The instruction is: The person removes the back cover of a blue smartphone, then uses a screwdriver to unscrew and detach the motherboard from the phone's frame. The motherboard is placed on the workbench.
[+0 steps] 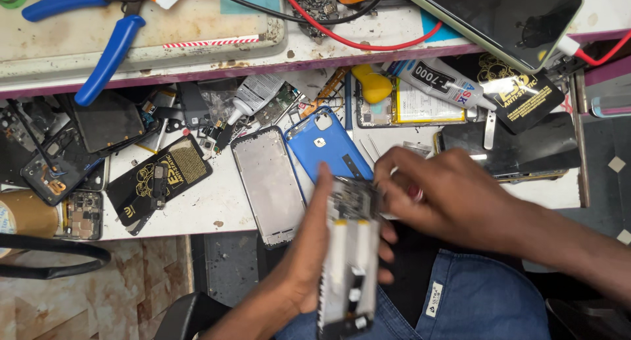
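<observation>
Fingers of your left hand (314,248) clasp the opened grey phone body with white battery (350,254); your right hand (439,194) pinches its top edge.

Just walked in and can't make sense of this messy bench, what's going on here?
A person holds an opened phone upright in the left hand, its insides exposed. The right hand works at its top end with the fingertips. On the bench behind lie a blue back cover, a bare phone frame, a glue tube and blue-handled pliers.
</observation>
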